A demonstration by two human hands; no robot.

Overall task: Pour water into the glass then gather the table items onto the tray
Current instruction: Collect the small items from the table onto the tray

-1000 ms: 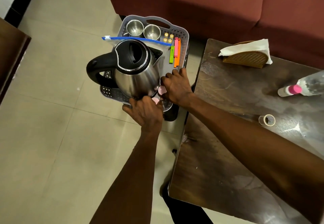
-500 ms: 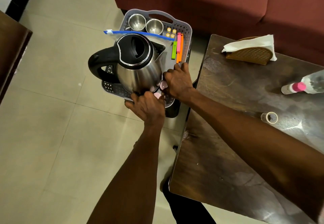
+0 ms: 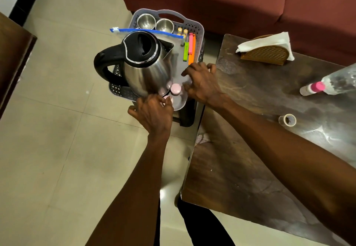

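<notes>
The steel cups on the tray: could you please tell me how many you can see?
2. One steel cup stands at the tray's far end, the other cup right beside it, nearer the table. The kettle could hide more behind it.

I am seeing one wide-angle head view only, looking steeply down and forward from above. It is sitting close over the tray point(image 3: 199, 34), and taking in the floor point(image 3: 48, 130) left and the tabletop point(image 3: 250, 168) right.
</notes>
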